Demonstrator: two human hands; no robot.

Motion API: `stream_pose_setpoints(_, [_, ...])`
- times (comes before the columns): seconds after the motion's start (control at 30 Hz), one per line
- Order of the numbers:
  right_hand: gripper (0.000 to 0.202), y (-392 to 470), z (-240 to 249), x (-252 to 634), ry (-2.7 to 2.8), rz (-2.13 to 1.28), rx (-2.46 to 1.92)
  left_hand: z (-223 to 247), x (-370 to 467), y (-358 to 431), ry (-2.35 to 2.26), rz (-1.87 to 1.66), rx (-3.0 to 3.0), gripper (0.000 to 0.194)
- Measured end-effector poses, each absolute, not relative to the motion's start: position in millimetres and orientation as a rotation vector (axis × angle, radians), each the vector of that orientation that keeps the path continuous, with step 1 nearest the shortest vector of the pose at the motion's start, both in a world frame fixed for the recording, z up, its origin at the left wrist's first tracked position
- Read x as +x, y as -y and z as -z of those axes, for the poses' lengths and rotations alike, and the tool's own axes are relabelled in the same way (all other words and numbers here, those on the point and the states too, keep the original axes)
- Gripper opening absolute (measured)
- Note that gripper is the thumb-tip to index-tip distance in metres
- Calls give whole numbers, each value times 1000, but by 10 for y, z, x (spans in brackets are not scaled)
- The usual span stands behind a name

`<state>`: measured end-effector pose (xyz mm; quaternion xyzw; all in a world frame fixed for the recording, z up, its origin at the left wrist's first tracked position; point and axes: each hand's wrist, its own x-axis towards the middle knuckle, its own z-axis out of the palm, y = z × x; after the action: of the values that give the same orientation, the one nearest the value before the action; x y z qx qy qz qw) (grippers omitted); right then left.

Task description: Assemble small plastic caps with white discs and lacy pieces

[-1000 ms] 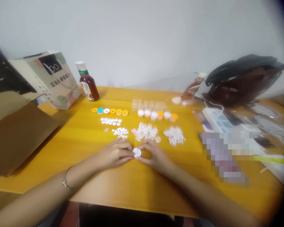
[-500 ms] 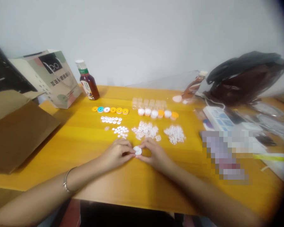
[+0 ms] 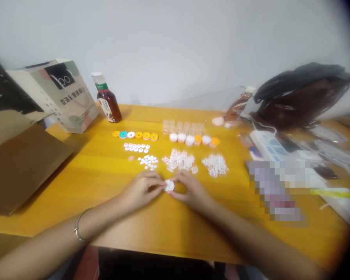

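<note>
Between my two hands is a small round white plastic piece [image 3: 169, 186]; its fine detail is blurred. My left hand [image 3: 146, 188] pinches its left edge with thumb and fingertips. From the other side, my right hand [image 3: 191, 189] grips it between thumb and index finger. Just beyond lie a group of white discs [image 3: 147, 161], a pile of white lattice-like pieces [image 3: 179, 160] and a second such pile [image 3: 215, 165]. Farther back are two rows of small white pieces [image 3: 136, 147], a row of coloured rings [image 3: 138, 135] and a row of white and orange caps [image 3: 189, 140].
Clear plastic cups [image 3: 183, 126] line the back of the table [image 3: 128, 233]. A dark bottle [image 3: 108, 101], a paper bag [image 3: 72, 97] and an open cardboard box [image 3: 26, 163] stand left. On the right are another bottle [image 3: 238, 105], a power strip [image 3: 270, 146] and a dark bag [image 3: 300, 101].
Both hands keep hold of the white piece in nearly the same spot. Its face looks slightly turned, and my left wrist has shifted a little to the left.
</note>
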<state>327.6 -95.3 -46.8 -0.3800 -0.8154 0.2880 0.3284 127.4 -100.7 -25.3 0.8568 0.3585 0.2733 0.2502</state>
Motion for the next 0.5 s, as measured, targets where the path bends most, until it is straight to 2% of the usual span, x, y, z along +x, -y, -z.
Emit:
stream_pose_setpoints(0.2, [19, 966, 434, 3277, 2047, -841, -1022, 296, 1285, 943, -1039, -958, 2219, 20])
stream_pose_setpoints(0.5, [30, 998, 410, 3220, 1510, -1487, -997, 393, 1346, 933, -927, -927, 1815, 23])
